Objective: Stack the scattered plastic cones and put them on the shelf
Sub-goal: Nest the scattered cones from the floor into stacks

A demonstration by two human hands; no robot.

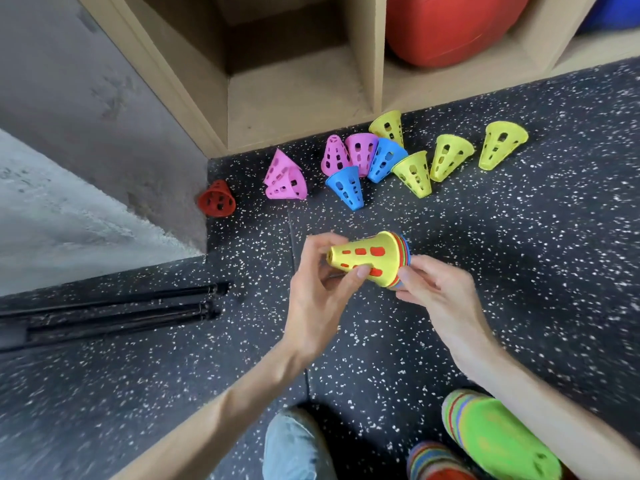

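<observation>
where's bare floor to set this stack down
Bare floor lies between the held stack and the blue cone, and right of the right hand below the yellow cones. The cluster along the shelf is crowded.

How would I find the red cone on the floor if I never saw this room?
Start at the wooden shelf against the wall and look down to its bottom-left corner, where the speckled black floor meets the grey wall. The red cone lies there on its side, left of the pink cone. It is the only loose red one, and it sits furthest left of the row, apart from the rest.
</observation>
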